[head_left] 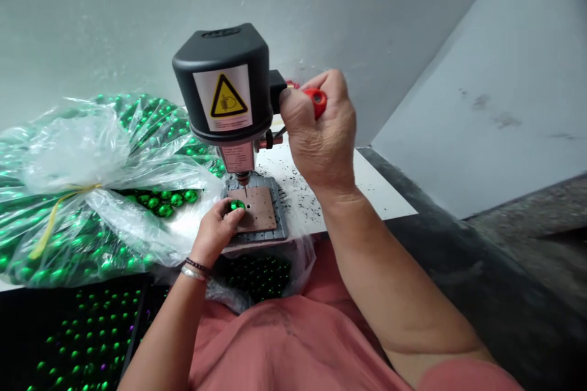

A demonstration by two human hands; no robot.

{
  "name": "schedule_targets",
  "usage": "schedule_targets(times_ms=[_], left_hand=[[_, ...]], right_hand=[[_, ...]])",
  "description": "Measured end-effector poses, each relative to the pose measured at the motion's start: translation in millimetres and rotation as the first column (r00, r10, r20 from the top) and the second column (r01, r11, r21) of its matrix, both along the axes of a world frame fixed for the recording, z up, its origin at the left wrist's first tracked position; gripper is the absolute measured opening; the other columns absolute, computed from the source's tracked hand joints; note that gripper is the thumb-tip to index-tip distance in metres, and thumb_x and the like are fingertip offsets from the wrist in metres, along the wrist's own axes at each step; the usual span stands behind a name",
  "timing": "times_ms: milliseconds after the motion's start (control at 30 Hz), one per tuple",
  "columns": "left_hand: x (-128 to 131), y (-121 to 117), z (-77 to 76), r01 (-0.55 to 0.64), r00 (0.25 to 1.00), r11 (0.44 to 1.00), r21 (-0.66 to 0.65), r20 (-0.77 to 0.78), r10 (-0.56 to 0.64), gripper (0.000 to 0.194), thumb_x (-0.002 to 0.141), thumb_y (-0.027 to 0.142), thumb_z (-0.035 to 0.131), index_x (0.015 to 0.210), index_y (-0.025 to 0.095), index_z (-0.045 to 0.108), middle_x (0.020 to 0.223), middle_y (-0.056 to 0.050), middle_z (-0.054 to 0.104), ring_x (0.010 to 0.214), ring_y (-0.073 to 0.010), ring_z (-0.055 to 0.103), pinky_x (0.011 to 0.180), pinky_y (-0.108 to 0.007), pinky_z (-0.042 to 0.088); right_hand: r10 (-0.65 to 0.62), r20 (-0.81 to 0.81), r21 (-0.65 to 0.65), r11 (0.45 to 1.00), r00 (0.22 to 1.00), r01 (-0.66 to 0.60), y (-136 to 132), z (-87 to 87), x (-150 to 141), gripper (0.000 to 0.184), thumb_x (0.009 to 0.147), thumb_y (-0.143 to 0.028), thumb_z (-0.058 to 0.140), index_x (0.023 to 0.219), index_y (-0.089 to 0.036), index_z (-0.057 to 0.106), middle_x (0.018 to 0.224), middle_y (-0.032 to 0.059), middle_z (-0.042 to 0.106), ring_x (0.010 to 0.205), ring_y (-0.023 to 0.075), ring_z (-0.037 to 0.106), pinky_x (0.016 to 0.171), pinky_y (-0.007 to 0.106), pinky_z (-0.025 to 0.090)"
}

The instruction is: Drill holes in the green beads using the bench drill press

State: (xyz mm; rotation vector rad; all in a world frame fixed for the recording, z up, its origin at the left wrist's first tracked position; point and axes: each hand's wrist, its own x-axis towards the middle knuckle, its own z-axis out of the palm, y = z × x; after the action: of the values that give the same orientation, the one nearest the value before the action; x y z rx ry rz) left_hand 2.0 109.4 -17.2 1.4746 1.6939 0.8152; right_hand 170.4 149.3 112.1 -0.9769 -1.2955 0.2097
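Clear plastic bag (68,159) of green beads, tied with yellow string (52,220), at left; black tray (18,311) of green beads below; dark shavings (298,195) on white table (380,195); grey wall (183,12) behind.

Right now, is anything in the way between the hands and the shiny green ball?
Nothing visible is. The left hand has its fingers on the green ball. The right hand grips a red handle beside the black drill press, with no object seen between that hand and the ball.

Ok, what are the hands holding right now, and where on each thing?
The left hand holds a green bead by its sides with the fingertips, on the plate. The right hand grips the red handle of the drill press.
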Motion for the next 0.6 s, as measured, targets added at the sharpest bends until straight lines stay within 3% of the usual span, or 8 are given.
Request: schedule_targets(times_ms=[100,200,367,600], left_hand=[[5,9,1.4,0.059,0.965,0.997,0.049,-0.259,-0.045,0.034,0.078,0.039,0.055,0.105,0.021,0.064,0.096,-0.006,0.07,0.087,-0.0205,0.062,0.073,-0.029,0.047],[9,14,6.4,0.106,0.909,0.994,0.012,-0.406,-0.092,0.04,0.079,0.039,0.054,0.114,0.021,0.061,0.103,-0.009,0.069,0.096,-0.0241,0.062,0.079,-0.033,0.045],[8,14,10.2,0.111,0.859,0.993,-0.04,-0.499,-0.116,0.046,0.078,0.041,0.055,0.119,0.02,0.06,0.104,-0.011,0.07,0.094,-0.0253,0.063,0.079,-0.032,0.045],[8,17,5.9,0.11,0.812,0.994,0.008,-0.578,-0.085,0.046,0.08,0.041,0.053,0.122,0.022,0.058,0.111,-0.011,0.067,0.099,-0.025,0.062,0.081,-0.032,0.044]], right_hand=[[0.022,0.003,-0.026,0.999,1.0,-0.022,1,-1.0,1,0.026,0.079,-0.037,0.053,0.071,-0.02,0.034,0.061,-0.007,0.034,0.052,0.0018,0.035,0.049,0.017,0.035],[0.036,0.011,-0.052,0.998,0.999,-0.036,1,-1.3,2,0.027,0.08,-0.037,0.053,0.072,-0.021,0.033,0.061,-0.0071,0.036,0.052,0.0023,0.037,0.051,0.018,0.037],[0.041,0.025,-0.079,0.996,0.999,-0.039,0,-0.8,3,0.027,0.08,-0.037,0.053,0.073,-0.021,0.033,0.063,-0.0064,0.039,0.056,0.0027,0.04,0.052,0.017,0.039],[0.043,0.004,-0.055,0.998,0.999,-0.043,-1,-1.4,3,0.028,0.079,-0.039,0.053,0.072,-0.021,0.034,0.064,-0.0056,0.041,0.058,0.003,0.042,0.053,0.017,0.039]])
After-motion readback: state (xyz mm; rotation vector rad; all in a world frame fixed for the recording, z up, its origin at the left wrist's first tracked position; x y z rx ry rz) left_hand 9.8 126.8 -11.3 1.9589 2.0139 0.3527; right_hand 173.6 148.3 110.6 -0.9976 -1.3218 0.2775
